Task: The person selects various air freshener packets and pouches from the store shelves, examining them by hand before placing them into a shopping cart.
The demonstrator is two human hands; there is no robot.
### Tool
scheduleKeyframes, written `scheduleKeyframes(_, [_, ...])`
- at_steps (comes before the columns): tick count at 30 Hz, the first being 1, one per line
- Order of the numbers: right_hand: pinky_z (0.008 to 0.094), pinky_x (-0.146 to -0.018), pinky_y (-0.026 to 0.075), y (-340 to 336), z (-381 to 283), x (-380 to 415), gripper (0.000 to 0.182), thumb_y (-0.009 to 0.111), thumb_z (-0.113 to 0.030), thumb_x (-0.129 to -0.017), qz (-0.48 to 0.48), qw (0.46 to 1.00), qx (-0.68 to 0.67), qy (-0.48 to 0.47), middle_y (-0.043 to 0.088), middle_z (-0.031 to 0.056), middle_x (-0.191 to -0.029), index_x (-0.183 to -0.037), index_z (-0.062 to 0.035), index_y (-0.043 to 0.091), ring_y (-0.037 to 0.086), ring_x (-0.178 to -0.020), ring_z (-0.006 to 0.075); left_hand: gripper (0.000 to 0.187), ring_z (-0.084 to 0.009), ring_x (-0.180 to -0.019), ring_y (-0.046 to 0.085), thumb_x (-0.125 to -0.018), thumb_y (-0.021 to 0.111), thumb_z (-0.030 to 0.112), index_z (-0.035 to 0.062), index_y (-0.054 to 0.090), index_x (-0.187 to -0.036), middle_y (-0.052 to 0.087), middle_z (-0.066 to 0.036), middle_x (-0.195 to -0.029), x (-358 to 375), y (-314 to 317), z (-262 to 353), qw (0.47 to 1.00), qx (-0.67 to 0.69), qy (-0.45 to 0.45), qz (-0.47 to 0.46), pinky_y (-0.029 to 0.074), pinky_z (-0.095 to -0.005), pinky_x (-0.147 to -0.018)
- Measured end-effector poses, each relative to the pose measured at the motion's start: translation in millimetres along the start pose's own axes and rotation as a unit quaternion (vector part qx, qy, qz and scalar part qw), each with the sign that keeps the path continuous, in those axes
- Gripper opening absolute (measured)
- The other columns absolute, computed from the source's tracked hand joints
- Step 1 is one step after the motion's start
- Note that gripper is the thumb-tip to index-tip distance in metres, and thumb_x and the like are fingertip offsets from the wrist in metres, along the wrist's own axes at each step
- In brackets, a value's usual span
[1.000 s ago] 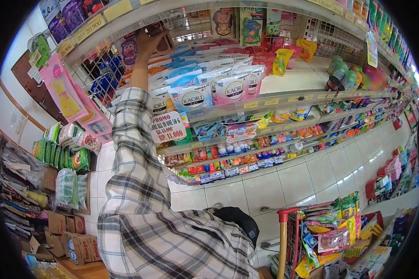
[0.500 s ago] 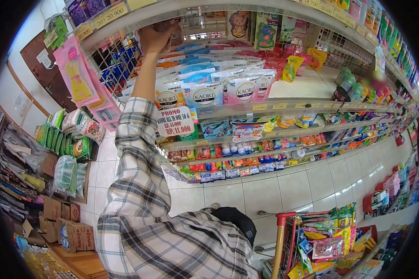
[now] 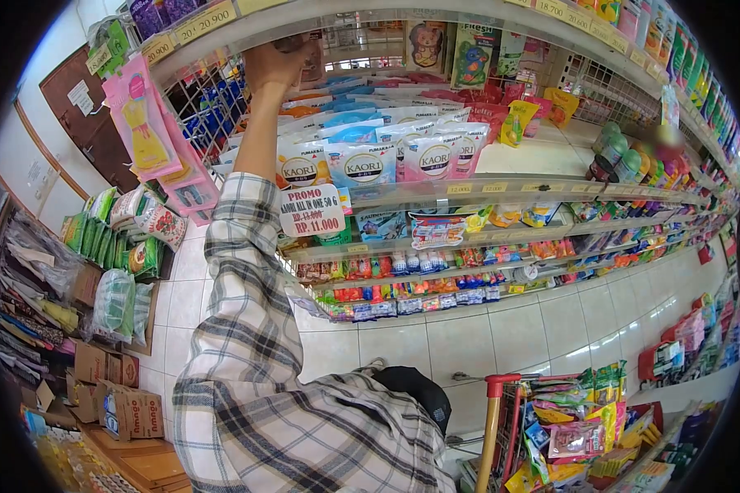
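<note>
My left hand (image 3: 273, 67) reaches deep into the upper shelf at its left end, just under the shelf board above. Its fingers are curled beside a brownish packet (image 3: 312, 59), and I cannot tell what lies in them. Below and right of the wrist stand rows of Kaori pouches, with a blue pouch (image 3: 362, 167), a pink pouch (image 3: 429, 158) and an orange pouch (image 3: 302, 167) in front. A promo sign (image 3: 313, 210) hangs on the shelf edge near my plaid sleeve (image 3: 242, 238). My right hand is out of view.
A shopping cart (image 3: 491, 419) filled with colourful packets stands at the lower right. Pink hanging packs (image 3: 144, 123) are at the shelf's left end. Cardboard boxes (image 3: 136, 411) and green bags (image 3: 115, 304) sit at the left. A price-tagged shelf edge (image 3: 201, 31) overhangs my hand.
The view has shifted slightly. My left hand stays at the back of the shelf, its fingers slightly more curled. The pouches and the cart keep their places.
</note>
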State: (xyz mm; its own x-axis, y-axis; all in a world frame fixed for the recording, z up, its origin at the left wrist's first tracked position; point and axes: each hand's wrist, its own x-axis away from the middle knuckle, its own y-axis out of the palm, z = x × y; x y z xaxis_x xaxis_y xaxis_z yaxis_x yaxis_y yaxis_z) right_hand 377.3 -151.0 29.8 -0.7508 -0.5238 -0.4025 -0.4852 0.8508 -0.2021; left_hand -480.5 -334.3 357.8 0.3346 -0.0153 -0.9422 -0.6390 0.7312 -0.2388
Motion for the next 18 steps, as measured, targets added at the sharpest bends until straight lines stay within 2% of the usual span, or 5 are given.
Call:
scheduleKeyframes(6, [0.0324, -0.063, 0.050, 1, 17, -2, 0.024, 0.070, -0.024, -0.086, 0.006, 0.998, 0.042, -0.047, 0.070, 0.0111, -0.080, -0.082, -0.0004, 0.073, 0.062, -0.069, 0.0225, 0.080, -0.0336, -0.105, 0.062, -0.058, 0.080, 0.058, 0.0059, 0.061, -0.116, 0.064, -0.019, -0.114, -7, 4, -15, 0.997, -0.014, 0.036, 0.061, 0.051, -0.0413, -0.087])
scheduleKeyframes(10, [0.0326, -0.063, 0.050, 4, -6, 12, 0.025, 0.069, -0.024, -0.087, -0.013, 0.997, 0.006, -0.073, 0.069, 0.0110, -0.079, -0.081, -0.0003, 0.073, 0.061, -0.067, 0.0224, 0.078, -0.0329, -0.107, 0.062, -0.059, 0.079, 0.059, 0.0096, 0.063, -0.116, 0.063, -0.018, -0.118, -7, -5, -8, 0.997, -0.042, 0.051, -0.045, 0.051, -0.0399, -0.088])
scheduleKeyframes(11, [0.0326, -0.062, 0.050, 2, -6, 13, 0.025, 0.069, -0.024, -0.087, -0.025, 0.995, -0.011, -0.098, 0.069, 0.0108, -0.078, -0.081, -0.0003, 0.073, 0.061, -0.067, 0.0224, 0.085, -0.0312, -0.111, 0.060, -0.059, 0.079, 0.060, 0.0076, 0.058, -0.121, 0.064, -0.017, -0.117, -8, -4, -10, 0.992, -0.050, -0.029, -0.111, 0.050, -0.0386, -0.090])
scheduleKeyframes(14, [0.0325, -0.062, 0.049, -3, 23, 8, 0.028, 0.069, -0.027, -0.087, -0.030, 0.998, 0.053, -0.019, 0.068, 0.0109, -0.078, -0.080, 0.0005, 0.072, 0.059, -0.065, 0.0225, 0.090, -0.0296, -0.113, 0.060, -0.059, 0.080, 0.058, 0.0049, 0.052, -0.126, 0.065, -0.016, -0.116, -1, -14, 10, 0.987, -0.003, -0.057, -0.149, 0.048, -0.0375, -0.093])
scheduleKeyframes(18, [0.0330, -0.061, 0.049, -5, 33, 8, 0.033, 0.070, -0.031, -0.086, -0.050, 0.996, 0.079, -0.001, 0.067, 0.0121, -0.079, -0.082, 0.0016, 0.071, 0.058, -0.067, 0.0228, 0.088, -0.0242, -0.106, 0.062, -0.057, 0.087, 0.043, 0.0005, 0.050, -0.124, 0.064, -0.015, -0.117, -19, 19, -37, 0.979, 0.041, 0.001, -0.197, 0.047, -0.0340, -0.093])
